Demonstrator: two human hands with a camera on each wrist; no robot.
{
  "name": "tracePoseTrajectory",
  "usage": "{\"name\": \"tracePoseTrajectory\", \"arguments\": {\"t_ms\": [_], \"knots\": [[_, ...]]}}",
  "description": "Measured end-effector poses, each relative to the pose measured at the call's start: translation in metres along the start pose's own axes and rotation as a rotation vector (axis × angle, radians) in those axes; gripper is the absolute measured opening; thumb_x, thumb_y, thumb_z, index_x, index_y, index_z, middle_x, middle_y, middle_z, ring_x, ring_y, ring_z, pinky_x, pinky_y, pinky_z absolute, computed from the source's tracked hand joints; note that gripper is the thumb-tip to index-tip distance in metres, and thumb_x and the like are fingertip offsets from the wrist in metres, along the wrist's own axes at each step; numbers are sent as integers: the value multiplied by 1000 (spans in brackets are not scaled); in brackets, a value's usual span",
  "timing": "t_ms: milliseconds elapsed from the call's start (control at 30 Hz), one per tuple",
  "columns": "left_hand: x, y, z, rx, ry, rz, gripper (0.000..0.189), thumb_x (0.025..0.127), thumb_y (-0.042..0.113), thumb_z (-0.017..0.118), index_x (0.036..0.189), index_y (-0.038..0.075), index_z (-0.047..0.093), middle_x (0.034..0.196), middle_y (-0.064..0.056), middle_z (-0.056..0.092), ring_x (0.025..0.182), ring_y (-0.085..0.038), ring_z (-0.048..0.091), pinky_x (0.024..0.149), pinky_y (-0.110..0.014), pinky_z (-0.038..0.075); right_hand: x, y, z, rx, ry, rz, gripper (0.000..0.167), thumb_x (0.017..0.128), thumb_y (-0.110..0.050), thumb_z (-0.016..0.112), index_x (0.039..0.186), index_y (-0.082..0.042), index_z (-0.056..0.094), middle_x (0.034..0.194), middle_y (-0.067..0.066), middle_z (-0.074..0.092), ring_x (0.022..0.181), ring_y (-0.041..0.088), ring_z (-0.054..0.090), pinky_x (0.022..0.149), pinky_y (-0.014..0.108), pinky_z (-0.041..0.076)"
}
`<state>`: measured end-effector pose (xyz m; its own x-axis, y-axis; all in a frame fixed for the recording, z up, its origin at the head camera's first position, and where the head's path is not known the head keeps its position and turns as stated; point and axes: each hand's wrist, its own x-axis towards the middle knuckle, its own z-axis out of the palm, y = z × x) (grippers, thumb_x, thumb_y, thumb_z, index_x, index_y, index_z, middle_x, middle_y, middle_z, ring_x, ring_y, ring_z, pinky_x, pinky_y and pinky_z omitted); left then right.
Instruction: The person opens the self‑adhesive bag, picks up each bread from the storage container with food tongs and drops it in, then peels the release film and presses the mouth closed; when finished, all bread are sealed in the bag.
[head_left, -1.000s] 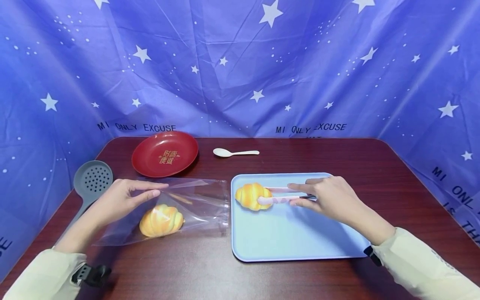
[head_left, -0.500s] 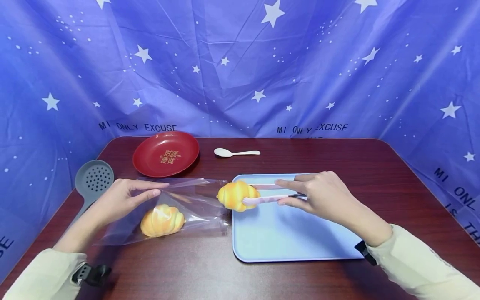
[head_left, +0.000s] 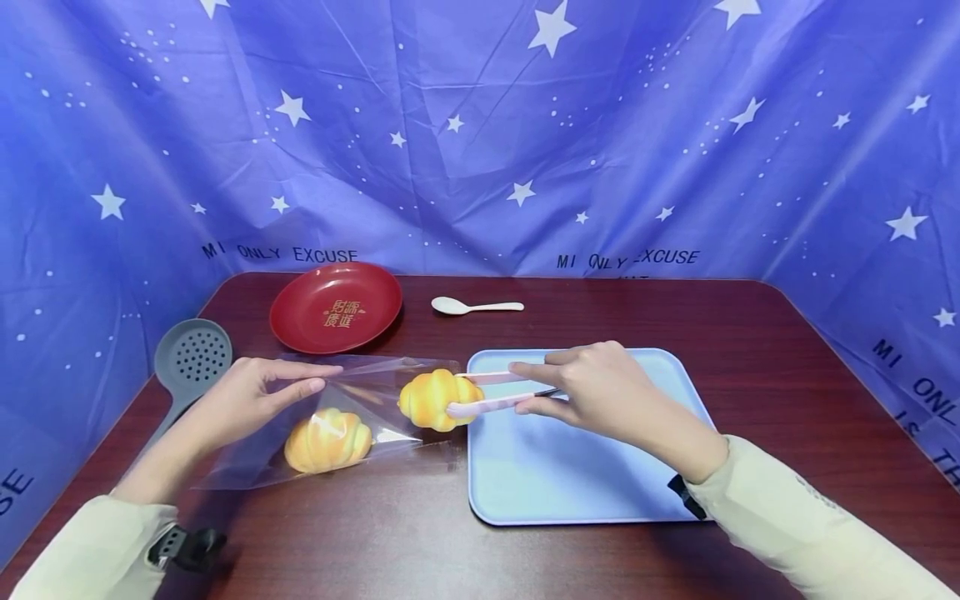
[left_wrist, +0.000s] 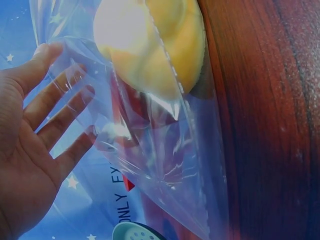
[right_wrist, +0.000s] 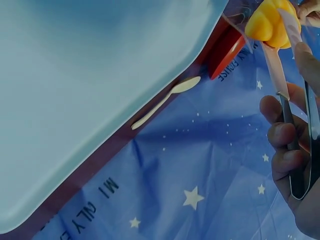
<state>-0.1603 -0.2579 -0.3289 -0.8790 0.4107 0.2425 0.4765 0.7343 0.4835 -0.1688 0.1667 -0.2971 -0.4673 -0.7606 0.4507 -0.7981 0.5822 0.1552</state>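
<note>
My right hand (head_left: 600, 387) grips tongs (head_left: 491, 406) with pale pink tips and metal arms, squeezing them between thumb and fingers. Held in the tips is a yellow croissant-shaped bread roll (head_left: 433, 402), which overlaps the mouth end of a clear plastic bag (head_left: 258, 471). At the bag's far edge, my left hand (head_left: 255, 396) pinches the film with thumb and fingers, lifting it. A second bread roll (head_left: 324, 442) lies inside the bag, and the left wrist view shows this roll (left_wrist: 165, 50) through the film. In the right wrist view the tongs (right_wrist: 307, 117) stand in my fingers.
A pale blue tray (head_left: 570, 492) lies under my right hand, its left edge beside the bag's mouth. Behind the bag stands a red plate (head_left: 337, 283), with a white spoon (head_left: 480, 307) to its right. A grey slotted skimmer (head_left: 191, 354) lies left of my left hand.
My right hand has moved left with the tongs, carrying the bread roll off the tray and over the bag's mouth. The left hand stays at the bag's edge.
</note>
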Motion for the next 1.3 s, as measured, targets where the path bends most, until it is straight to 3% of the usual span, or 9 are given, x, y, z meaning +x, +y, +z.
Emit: {"name": "tracePoseTrajectory", "arguments": {"t_ms": [167,267,533,900,1167,1300], "knots": [[0,2,-1,-1,1,6,29,94,20,75,123,23,76,108,3,77,94,-11,70,77,-34,55,9,-4,8,-20,-14,-1,48,92,-60,65,115,-21,80,61,-8,52,43,6,34,40,24,22],[0,2,0,-5,-2,9,29,95,22,74,124,23,76,111,5,76,98,-13,70,81,-37,56,13,-7,12,-24,-25,3,46,82,-53,79,115,-21,80,62,-7,54,43,7,36,39,25,24],[2,3,2,-14,5,23,29,94,21,74,124,23,76,112,6,76,103,-18,71,86,-38,56,22,-15,26,-29,-27,18,44,84,-55,78,113,-21,79,60,-7,51,42,9,37,38,25,24],[2,4,2,-14,30,36,28,94,19,75,122,25,77,109,7,77,102,-17,70,84,-39,56,39,-31,38,-11,-45,53,47,87,-57,73,118,-22,78,71,-6,66,43,9,40,38,25,27],[2,5,0,-18,10,4,28,95,20,74,122,26,76,109,9,76,104,-18,70,85,-43,57,48,-39,46,17,-5,96,46,88,-55,73,117,-20,78,79,-4,72,50,11,56,39,24,30],[2,5,-1,-23,15,18,27,95,20,73,122,24,77,110,6,76,104,-20,71,85,-42,57,52,-43,52,26,20,103,44,88,-54,74,115,-20,78,72,-4,67,52,10,58,39,24,29]]}}
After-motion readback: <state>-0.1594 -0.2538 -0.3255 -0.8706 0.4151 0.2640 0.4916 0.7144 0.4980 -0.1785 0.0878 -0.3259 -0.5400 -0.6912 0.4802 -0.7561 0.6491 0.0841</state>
